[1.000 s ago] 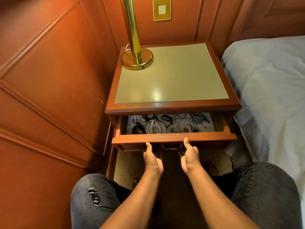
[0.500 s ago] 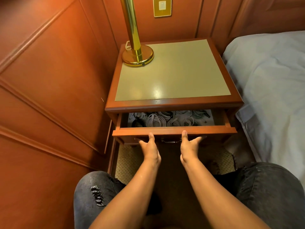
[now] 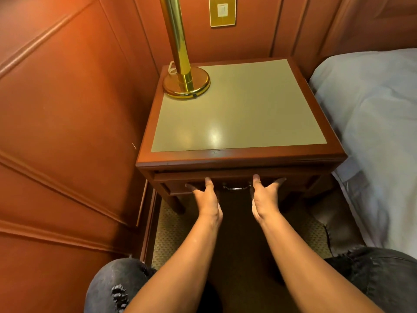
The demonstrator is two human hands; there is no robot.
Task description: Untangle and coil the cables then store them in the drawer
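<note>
Drawer (image 3: 237,180) now pushed flush into the nightstand (image 3: 239,158); coiled cables no longer visible. Left hand (image 3: 206,196) and right hand (image 3: 262,197) press its front, fingers straight, grasping nothing. Storage looks complete.

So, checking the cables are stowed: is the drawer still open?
No, the drawer front sits nearly flush under the nightstand top.

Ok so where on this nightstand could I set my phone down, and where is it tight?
The beige top is bare from the lamp base across to the bed-side edge and forward to the front wooden border. The back-left corner is taken by the lamp. It is tight at the drawer front, where the left hand and right hand press either side of the handle.
</note>
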